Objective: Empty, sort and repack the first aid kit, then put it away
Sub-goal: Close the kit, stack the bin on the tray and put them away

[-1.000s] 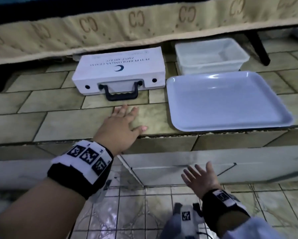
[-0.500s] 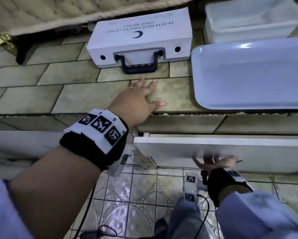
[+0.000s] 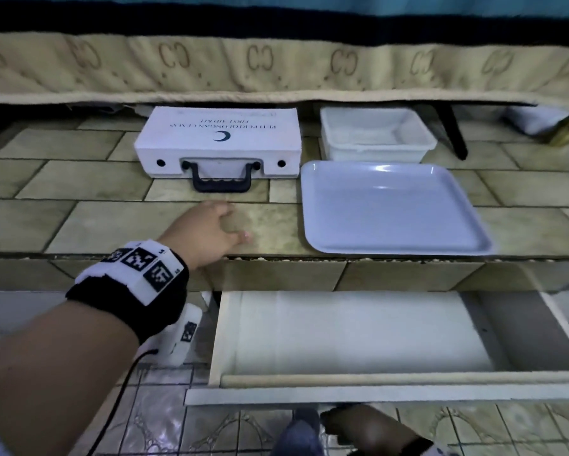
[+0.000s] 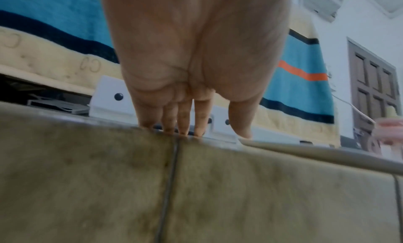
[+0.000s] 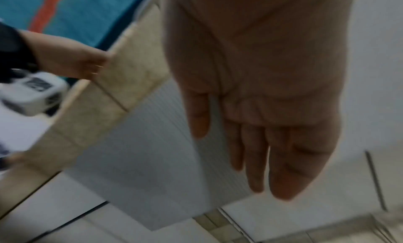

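Both of your hands are empty. Your left hand (image 3: 207,230) rests on the tiled ledge (image 3: 112,222) with fingers straight and fingertips (image 4: 185,127) pressing the tile, most likely to brace you while you lean in; it holds nothing. Your right hand (image 5: 261,134) shows in the wrist view with fingers straight and together, closed round nothing, hanging in front of the drawer (image 3: 342,337); the head view cuts it off at the bottom edge, so whether it touches the drawer front I cannot tell.

Just beyond your left fingertips the first aid kit (image 3: 219,139) lies flat and closed on the ledge, its black handle (image 3: 222,181) facing you, so it is easy to grab. Right of it sit a flat tray (image 3: 391,209) and, behind that, a white tub (image 3: 375,136), probably set out for sorting. Below the ledge the drawer stands pulled out, apparently bare, likely where the kit goes at the end.

Lettering on the kit is upside down and blurred. Space under the bed (image 3: 276,60) is dark.
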The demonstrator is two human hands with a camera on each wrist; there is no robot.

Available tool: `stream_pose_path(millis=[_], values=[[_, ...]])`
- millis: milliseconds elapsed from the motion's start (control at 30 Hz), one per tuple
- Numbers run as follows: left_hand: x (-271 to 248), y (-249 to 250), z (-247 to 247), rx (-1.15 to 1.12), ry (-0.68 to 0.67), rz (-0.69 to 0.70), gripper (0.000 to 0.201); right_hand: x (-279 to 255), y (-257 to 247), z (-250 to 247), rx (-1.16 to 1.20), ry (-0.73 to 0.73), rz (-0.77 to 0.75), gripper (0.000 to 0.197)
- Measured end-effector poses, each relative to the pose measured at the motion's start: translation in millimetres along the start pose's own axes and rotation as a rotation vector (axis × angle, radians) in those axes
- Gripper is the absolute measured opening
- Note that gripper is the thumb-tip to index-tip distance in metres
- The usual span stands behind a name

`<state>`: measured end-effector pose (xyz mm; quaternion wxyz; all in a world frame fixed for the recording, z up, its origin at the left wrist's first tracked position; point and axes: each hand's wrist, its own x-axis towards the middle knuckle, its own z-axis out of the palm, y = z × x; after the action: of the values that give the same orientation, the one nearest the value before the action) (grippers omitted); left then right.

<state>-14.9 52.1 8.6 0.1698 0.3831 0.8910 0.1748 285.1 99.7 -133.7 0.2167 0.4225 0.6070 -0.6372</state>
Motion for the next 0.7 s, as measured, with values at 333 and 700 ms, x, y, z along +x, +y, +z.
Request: stream_pose_path(millis=[333,700], values=[[47.6,-39.8,-50.9,-0.802,0.6,-0.365,0.023,-95.2,-198.3,-67.6,0.282,0.067,-0.692,0.026],[63.5,-58.7,-59.6,-1.238,0.293,-0.377,0.041,-6.7,-326.9,-83.7,0.063,0.445,-0.591,0.064]])
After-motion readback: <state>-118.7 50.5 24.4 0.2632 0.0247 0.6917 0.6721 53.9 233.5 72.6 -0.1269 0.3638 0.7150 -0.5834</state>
